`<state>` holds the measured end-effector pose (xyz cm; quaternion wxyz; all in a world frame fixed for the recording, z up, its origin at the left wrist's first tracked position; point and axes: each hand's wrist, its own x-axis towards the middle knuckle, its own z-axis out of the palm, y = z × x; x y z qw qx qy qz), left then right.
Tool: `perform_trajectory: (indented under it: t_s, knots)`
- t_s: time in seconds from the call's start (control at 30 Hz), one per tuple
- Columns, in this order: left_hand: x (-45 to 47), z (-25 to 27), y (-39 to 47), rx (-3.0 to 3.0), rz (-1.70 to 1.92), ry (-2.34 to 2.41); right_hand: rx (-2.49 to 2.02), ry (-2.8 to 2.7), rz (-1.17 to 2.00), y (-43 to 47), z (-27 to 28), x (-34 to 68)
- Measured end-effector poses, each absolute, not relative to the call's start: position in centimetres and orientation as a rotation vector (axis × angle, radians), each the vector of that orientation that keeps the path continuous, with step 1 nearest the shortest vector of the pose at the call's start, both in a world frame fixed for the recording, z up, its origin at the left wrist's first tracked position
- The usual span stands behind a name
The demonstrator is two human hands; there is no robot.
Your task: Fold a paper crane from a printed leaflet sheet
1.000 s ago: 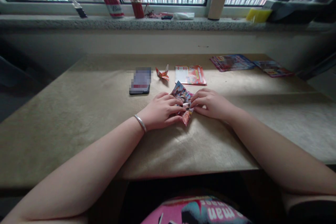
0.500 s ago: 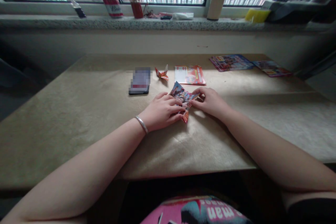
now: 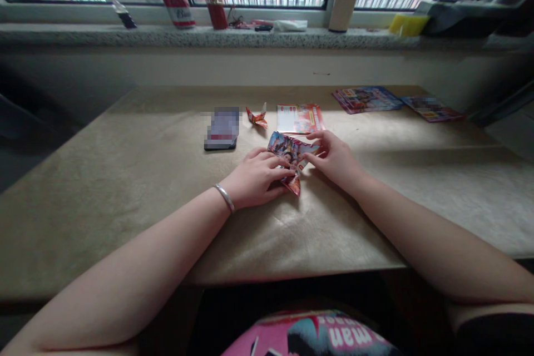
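Note:
A partly folded sheet of colourful printed paper (image 3: 280,143) lies on the table in front of me, with creased flaps and a red-orange point towards me. My left hand (image 3: 257,177) rests over its left side, fingers across the sheet and holding it down. The thumb and fingertips of my right hand (image 3: 337,159) pinch a flap at the paper's right edge. Just beyond sits a small folded paper bird (image 3: 257,117) in red and orange. A stack of printed paper squares (image 3: 299,118) lies directly behind the sheet, close to my right fingertips.
A phone-like device (image 3: 222,129), partly blurred, lies left of the paper bird. Printed leaflets (image 3: 371,99) spread at the far right of the table (image 3: 137,178). Along the windowsill (image 3: 146,38) stand a red can (image 3: 177,6), a red bottle-like container (image 3: 217,14) and a yellow object (image 3: 409,25).
The flaps of the paper have turned and spread, so more of the printed picture shows. My right fingers have shifted slightly up along its right edge; the left hand has barely moved.

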<state>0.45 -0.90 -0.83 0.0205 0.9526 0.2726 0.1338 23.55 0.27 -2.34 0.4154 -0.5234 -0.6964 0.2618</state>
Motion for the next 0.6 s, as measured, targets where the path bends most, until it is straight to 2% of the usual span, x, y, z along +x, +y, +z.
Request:
perform_trajectory:
  t_s: [0.37, 0.6]
  knots:
    - [0.53, -1.00, -0.81, 2.922, 0.375, 0.872, -1.324, -1.798, 0.636, -0.05, -2.51, 23.19]
    - [0.21, -0.60, -0.86, 2.887, 0.491, 0.803, -1.285, -1.871, 0.467, -0.41, -1.95, 23.88]
